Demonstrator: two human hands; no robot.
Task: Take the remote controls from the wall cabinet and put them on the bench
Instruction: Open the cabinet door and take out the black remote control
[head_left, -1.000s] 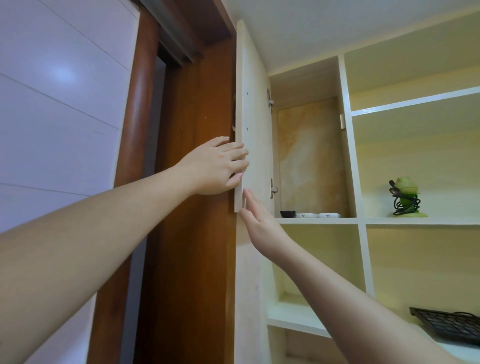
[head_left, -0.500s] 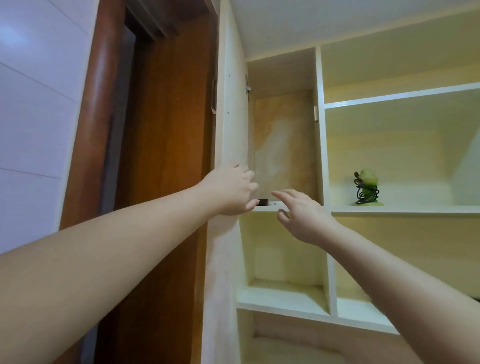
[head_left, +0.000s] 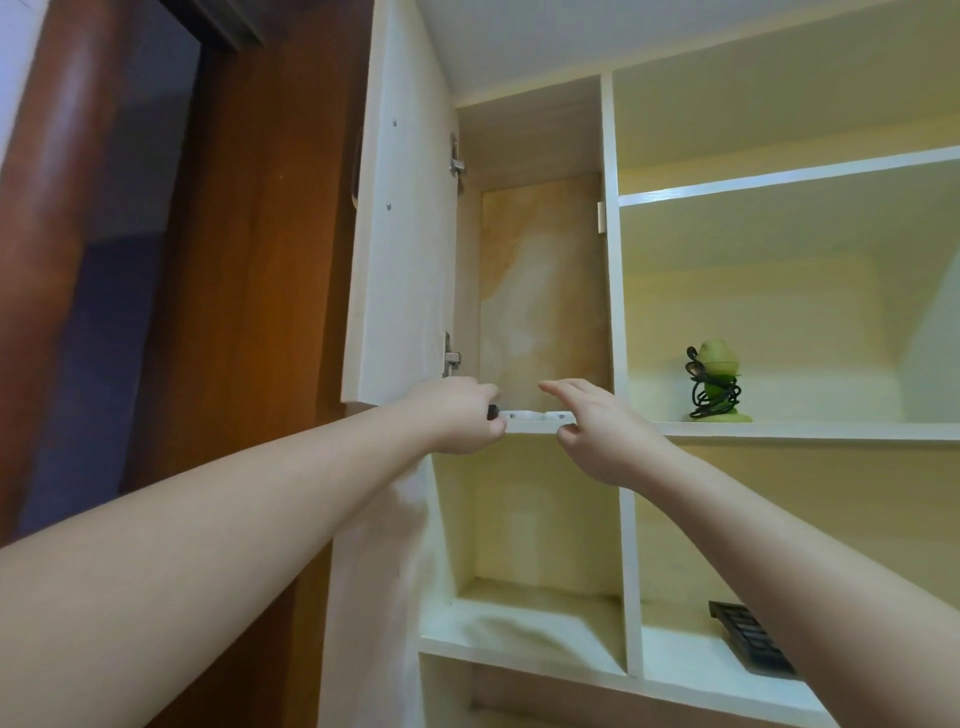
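The wall cabinet's door (head_left: 400, 260) stands open to the left. On the compartment's shelf (head_left: 530, 427) lie two white remote controls (head_left: 519, 414) side by side, seen edge-on. A black remote control (head_left: 490, 412) lies at their left end, mostly hidden. My left hand (head_left: 457, 415) has its fingers curled round that black remote at the shelf's front edge. My right hand (head_left: 597, 431) reaches to the right end of the white remotes, fingers stretched above them and thumb at the shelf edge below.
A green figure wrapped in black cable (head_left: 714, 382) stands on the shelf to the right. A black keyboard (head_left: 748, 644) lies on a lower shelf at the right. A brown wooden door frame (head_left: 249, 312) runs along the left of the cabinet.
Both hands left the cabinet door and moved to the shelf. My left hand has closed on the black remote; my right hand has reached the white remotes. The view has come closer.
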